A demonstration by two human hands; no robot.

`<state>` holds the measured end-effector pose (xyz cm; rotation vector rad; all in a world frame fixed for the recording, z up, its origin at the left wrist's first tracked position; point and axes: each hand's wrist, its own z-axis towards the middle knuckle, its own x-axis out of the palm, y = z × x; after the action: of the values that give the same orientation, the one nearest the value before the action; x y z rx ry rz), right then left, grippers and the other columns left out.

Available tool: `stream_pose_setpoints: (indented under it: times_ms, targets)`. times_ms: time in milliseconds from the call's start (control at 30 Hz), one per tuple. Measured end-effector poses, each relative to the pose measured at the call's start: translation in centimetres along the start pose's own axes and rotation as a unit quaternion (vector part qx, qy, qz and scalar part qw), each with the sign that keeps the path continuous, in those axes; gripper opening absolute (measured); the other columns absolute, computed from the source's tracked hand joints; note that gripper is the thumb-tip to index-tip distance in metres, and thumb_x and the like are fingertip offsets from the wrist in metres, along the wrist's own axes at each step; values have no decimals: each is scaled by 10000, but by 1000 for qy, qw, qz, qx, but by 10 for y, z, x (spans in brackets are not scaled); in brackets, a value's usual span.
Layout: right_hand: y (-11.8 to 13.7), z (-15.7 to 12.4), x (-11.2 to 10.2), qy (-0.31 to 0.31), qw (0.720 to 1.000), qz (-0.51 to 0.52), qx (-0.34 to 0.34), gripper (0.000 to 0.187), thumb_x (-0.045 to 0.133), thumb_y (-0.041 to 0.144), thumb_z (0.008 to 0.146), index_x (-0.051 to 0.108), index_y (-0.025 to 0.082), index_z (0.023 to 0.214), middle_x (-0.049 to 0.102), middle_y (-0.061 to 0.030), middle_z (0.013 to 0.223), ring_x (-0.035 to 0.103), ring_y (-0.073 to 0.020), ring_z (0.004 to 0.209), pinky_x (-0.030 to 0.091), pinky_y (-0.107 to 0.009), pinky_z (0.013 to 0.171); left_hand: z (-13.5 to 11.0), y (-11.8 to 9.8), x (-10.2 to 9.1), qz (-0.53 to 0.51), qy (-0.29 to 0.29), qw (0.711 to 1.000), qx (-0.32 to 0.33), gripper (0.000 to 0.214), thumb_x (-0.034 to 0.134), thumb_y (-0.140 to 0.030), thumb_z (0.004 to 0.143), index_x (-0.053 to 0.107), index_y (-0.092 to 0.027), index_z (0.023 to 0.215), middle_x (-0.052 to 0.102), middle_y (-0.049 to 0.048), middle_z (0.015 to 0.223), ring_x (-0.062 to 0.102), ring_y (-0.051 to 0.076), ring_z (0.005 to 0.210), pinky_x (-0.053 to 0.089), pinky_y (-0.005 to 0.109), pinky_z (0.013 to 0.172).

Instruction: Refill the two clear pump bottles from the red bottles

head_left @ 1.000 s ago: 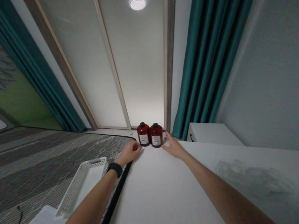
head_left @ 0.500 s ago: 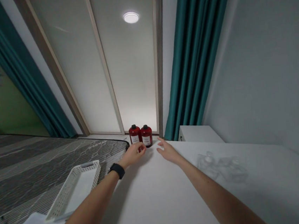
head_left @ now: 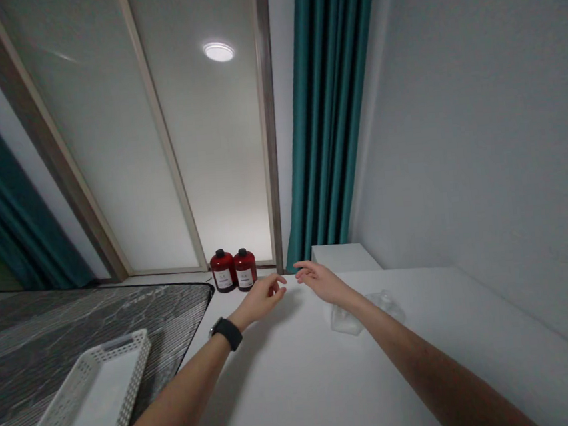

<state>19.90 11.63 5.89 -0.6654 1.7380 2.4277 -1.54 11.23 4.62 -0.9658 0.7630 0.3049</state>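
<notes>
Two red bottles with black caps and white labels stand side by side at the far left corner of the white table: the left bottle [head_left: 223, 272] and the right bottle [head_left: 245, 270]. Just right of them hovers my left hand [head_left: 262, 298], a dark watch on its wrist, fingers apart and holding nothing. My right hand [head_left: 321, 282] is across from it over the table's far edge, its fingers loosely stretched and empty. Beneath and behind my right forearm lies a crumpled clear plastic bag [head_left: 345, 321], partly hidden by the arm.
A white perforated basket [head_left: 82, 386] rests on the grey patterned surface [head_left: 173, 311] left of the white table [head_left: 291, 386]. Beyond the table's far edge is a white cabinet [head_left: 343, 258]. Teal curtains [head_left: 327, 115] hang beside frosted sliding doors [head_left: 223, 158].
The view has turned to the right, so bottles and basket sit further left. My left hand has come away from the bottles to their right; my right hand stays near the far edge.
</notes>
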Motion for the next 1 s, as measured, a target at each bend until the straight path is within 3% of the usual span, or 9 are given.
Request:
stream_pose_setpoints:
  times_ms: [167,333,433,633,767,1000]
  targets:
    - [8,-26,-36,-18,1000,4,-22,269,524,228,906,666,200,1133,722,-54,956,687,-178,932,509,-343,908,6,-18,36,-44,36,998,20,258,536,-333,908,606,-168,1093,652,40,871,593,159,703,483,277,652]
    - [1,-52,-61,-57,998,3,-27,273,506,249,888,672,194,1098,727,-60,948,706,-192,929,523,-355,894,5,-31,75,-74,56,994,49,466,626,-298,854,509,-187,1292,600,121,1219,620,220,995,530,350,828]
    - [-3,-67,-72,-96,995,-3,-37,310,460,274,913,655,197,1141,731,-71,1005,702,-199,976,512,-369,925,8,-38,92,-85,67,992,63,557,667,-286,829,475,-205,1346,554,128,1303,594,246,1096,518,394,914]
    - [-11,-100,-85,-181,978,-77,-63,276,461,265,930,692,223,1076,753,-60,1007,671,-227,1021,476,-400,981,16,-51,106,-98,83,987,94,477,657,-264,843,525,-216,1300,569,113,1269,561,267,1170,501,412,971]
    - [-22,-119,-92,-237,954,-156,-98,261,465,229,911,721,239,965,755,-61,957,677,-242,960,496,-396,920,16,-54,110,-104,77,988,84,435,655,-269,851,538,-212,1267,585,113,1233,586,265,1125,508,409,951]
    - [-58,-137,-105,-396,898,-169,-90,250,448,230,894,689,216,958,659,-114,1007,603,-265,1014,476,-426,926,17,-51,114,-110,69,988,86,417,653,-273,851,538,-201,1245,591,109,1233,595,257,1104,508,396,942]
